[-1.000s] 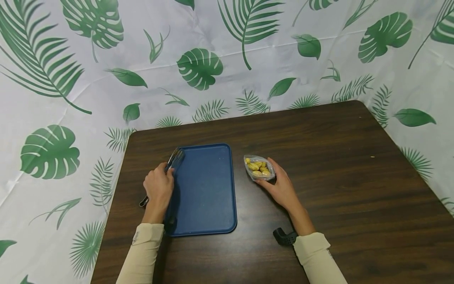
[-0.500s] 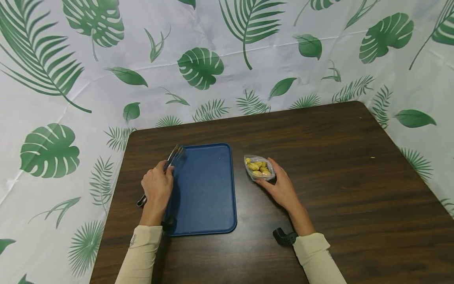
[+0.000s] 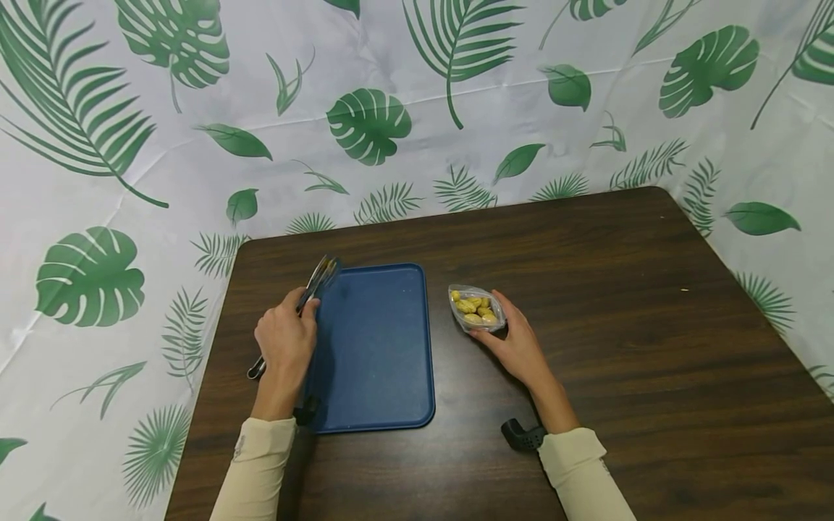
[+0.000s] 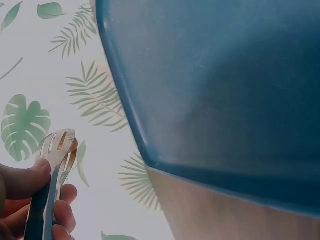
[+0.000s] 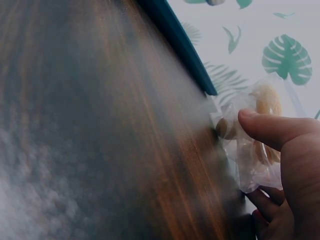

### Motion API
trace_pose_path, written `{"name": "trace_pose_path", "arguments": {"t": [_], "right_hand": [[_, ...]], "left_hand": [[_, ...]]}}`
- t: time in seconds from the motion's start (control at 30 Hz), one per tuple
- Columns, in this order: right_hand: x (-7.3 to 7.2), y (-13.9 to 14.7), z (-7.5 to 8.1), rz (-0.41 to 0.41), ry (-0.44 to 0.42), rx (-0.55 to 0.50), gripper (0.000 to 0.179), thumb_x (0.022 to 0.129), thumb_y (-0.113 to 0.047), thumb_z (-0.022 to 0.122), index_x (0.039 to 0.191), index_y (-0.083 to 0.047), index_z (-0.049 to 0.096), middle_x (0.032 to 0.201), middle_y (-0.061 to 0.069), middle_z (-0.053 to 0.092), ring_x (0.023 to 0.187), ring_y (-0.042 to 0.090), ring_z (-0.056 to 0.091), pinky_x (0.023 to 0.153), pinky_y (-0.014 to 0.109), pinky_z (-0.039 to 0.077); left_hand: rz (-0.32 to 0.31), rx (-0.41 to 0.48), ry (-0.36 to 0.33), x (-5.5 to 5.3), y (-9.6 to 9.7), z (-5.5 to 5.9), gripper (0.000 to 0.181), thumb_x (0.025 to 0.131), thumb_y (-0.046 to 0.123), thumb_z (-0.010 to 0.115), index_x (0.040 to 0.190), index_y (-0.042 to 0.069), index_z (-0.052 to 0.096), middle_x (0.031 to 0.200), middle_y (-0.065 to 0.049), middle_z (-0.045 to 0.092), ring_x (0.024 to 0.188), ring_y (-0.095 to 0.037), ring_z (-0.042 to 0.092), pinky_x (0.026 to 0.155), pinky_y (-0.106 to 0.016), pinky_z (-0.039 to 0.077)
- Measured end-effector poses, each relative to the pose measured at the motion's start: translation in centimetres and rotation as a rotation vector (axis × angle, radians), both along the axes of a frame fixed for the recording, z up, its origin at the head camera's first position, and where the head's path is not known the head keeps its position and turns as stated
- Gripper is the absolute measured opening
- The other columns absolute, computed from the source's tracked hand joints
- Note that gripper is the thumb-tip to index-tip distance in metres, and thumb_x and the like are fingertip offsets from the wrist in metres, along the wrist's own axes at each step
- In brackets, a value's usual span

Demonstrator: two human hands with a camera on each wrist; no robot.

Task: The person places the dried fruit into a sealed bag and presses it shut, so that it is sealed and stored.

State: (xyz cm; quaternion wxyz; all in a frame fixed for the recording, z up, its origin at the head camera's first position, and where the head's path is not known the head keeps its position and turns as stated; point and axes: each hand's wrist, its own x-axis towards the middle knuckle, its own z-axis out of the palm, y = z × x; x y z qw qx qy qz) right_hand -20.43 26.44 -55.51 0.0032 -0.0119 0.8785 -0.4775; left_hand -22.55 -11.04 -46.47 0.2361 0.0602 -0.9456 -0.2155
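Metal tongs point(image 3: 318, 279) with slotted, fork-like tips and a dark handle are gripped in my left hand point(image 3: 284, 338), above the left edge of the blue tray point(image 3: 378, 347). In the left wrist view, thumb and fingers curl round the tongs point(image 4: 50, 172), whose tips are close together. A small yellow-brown patch shows behind the front tip; I cannot tell what it is. To the tray's right, my right hand point(image 3: 519, 349) holds an open clear plastic bag point(image 3: 460, 317) between thumb and fingers. Several yellow oval pieces point(image 3: 466, 306) lie inside it.
The dark wooden table point(image 3: 586, 275) extends well to the right of the bag. A white curtain with green leaf prints point(image 3: 368, 126) hangs behind and beside it. A black wrist strap point(image 3: 523, 435) sits near the right sleeve.
My left hand has shifted slightly left, and the tongs' tips have moved up toward the tray's far left corner. The right hand and the bag stay where they were.
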Motion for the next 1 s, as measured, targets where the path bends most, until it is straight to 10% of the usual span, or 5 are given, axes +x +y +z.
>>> {"name": "trace_pose_path", "arguments": {"t": [1.0], "right_hand": [[0.0,-0.1,0.1,-0.006,-0.002,0.0,0.091,0.092,-0.039,0.079,0.164,-0.013,0.029,0.166,0.018,0.035,0.152,0.043,0.032,0.119,0.067,0.028]], "left_hand": [[-0.137,0.022,0.034,0.7,1.8,1.1,0.033,0.089,0.022,0.081,0.117,0.005,0.077,0.076,-0.024,0.075,0.064,-0.046,0.068,0.058,-0.058,0.049]]}}
